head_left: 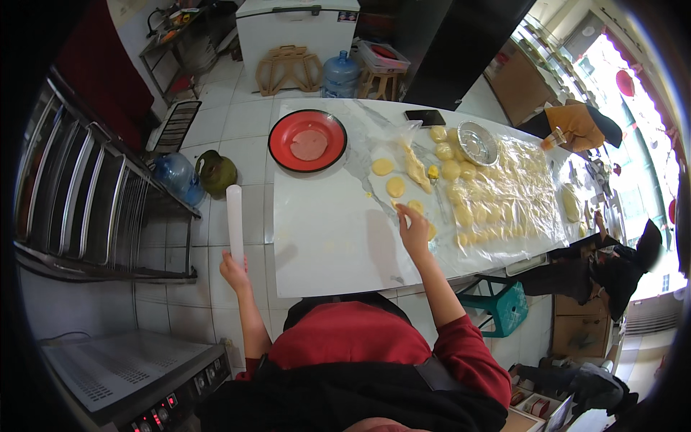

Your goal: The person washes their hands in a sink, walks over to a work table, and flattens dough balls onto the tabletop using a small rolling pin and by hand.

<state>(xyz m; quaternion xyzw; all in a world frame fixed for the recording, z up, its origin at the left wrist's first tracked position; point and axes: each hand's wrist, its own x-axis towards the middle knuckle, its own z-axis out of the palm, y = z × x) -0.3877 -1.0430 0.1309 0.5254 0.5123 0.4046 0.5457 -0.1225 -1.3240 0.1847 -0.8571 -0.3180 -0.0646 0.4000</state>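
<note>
My left hand [235, 272] is closed around the lower end of a smooth white rolling pin [235, 219], held upright beyond the table's left edge. Over the table, my right hand [414, 232] has its fingertips pinched at a small yellow piece of dough, mostly hidden by the fingers. Flat yellow dough discs lie around it: one disc [395, 187] just beyond the fingertips, another disc [382, 167] farther off, and others partly behind the hand. Beyond them rests a clear plastic bag [415, 171] with soft yellow stuff inside.
A black-rimmed red basin [281, 142] holding a pink mass stands far left on the white table [317, 245]. Dough balls lie under plastic sheeting [504, 194] at right, beside a metal bowl [478, 142]. A green stool [500, 306] and metal rack [108, 194] flank the table; people stand at right.
</note>
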